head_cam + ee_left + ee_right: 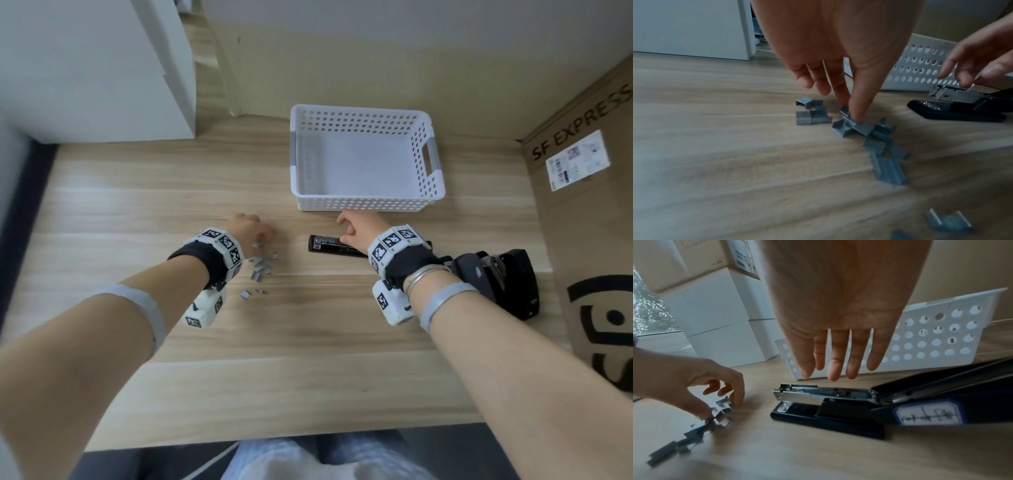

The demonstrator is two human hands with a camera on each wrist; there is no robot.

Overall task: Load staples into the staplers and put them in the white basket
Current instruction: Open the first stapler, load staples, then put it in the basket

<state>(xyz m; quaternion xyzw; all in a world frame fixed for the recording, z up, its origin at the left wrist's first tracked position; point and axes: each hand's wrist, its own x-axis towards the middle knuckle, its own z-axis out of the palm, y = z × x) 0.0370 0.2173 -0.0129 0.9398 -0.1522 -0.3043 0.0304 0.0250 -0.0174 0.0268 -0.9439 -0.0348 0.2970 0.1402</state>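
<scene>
Head view: the open black stapler [337,247] lies flat at the frame's centre, its long axis running left to right, its metal staple channel [824,394] pointing toward the left edge and its lid swung back to the right. The right hand [359,228] hovers over it, fingers straight and slightly spread, holding nothing. Left of it, the left hand [248,229] pinches a strip from the scattered staples [863,129]. The white basket [363,202] stands just above. A second black stapler [507,281] sits at the right, beside a cardboard box [582,219].
</scene>
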